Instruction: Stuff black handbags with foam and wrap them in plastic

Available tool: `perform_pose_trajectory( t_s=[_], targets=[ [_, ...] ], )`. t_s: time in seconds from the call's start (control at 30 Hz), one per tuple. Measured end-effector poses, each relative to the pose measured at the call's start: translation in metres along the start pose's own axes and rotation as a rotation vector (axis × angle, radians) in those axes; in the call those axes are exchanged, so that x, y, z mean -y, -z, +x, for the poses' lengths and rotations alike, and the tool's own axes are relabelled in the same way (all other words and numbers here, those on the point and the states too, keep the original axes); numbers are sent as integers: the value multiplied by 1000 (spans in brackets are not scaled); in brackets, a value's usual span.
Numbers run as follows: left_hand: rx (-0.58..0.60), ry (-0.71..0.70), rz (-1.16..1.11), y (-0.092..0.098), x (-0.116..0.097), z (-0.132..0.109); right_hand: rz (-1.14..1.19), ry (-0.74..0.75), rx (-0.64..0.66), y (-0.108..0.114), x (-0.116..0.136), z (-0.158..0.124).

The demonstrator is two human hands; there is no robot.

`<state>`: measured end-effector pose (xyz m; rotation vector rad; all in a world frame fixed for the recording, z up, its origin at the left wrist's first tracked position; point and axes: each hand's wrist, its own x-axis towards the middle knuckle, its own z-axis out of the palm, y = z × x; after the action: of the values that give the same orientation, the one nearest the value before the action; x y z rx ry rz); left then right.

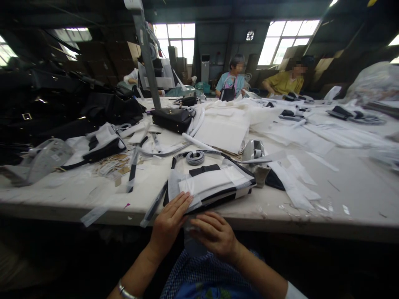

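A black handbag (215,202) lies at the table's front edge, partly covered by white wrapping paper (215,182). My left hand (170,222) rests on its near left corner, fingers stretched out flat over the wrapping. Just below the edge, my right hand (216,234) has its fingers bent around a thin translucent sheet (193,243) that hangs down before my lap; its thumb is hidden. On the bag's far side sits a coiled grey wrapped cord (195,157). A wrapped strap loops behind it.
A tape dispenser (257,155) stands right of the bag. Beyond are a stack of white paper (222,126) and another black handbag (173,119) by a grey post (149,58). Black bags (62,104) pile up at left. Several people work across the table (352,182).
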<state>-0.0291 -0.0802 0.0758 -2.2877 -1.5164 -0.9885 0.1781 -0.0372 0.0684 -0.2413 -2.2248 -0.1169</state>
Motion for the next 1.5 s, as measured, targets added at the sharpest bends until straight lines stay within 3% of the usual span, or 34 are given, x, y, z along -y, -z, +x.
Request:
perform_pose_trajectory(
  t_s=[0.2, 0.5, 0.6, 0.7, 0.9, 1.0, 1.1, 1.3, 1.5],
  targets=[
    [12, -42, 40, 0, 2, 2, 154, 48, 112, 11, -4, 1],
    [10, -42, 56, -2, 5, -1, 105, 104, 206, 34, -13, 27],
    [12, -28, 81, -3, 5, -2, 54, 138, 162, 38, -21, 36],
    [15, -20, 80, -2, 5, -1, 19, 135, 136, 38, -28, 44],
    [-119, -49, -20, -4, 7, -1, 26, 270, 265, 39, -30, 48],
    [-141, -44, -43, -6, 8, -1, 1, 298, 211, 36, -24, 39],
    [-135, -35, -49, -5, 7, 0, -34, 285, 190, 37, -22, 39],
    [-128, -28, 37, -1, 3, 0, -36, 235, 222, 44, -32, 71],
    [-129, -76, 53, -1, 4, -1, 56, 218, 276, 28, -53, 78]
  ],
)
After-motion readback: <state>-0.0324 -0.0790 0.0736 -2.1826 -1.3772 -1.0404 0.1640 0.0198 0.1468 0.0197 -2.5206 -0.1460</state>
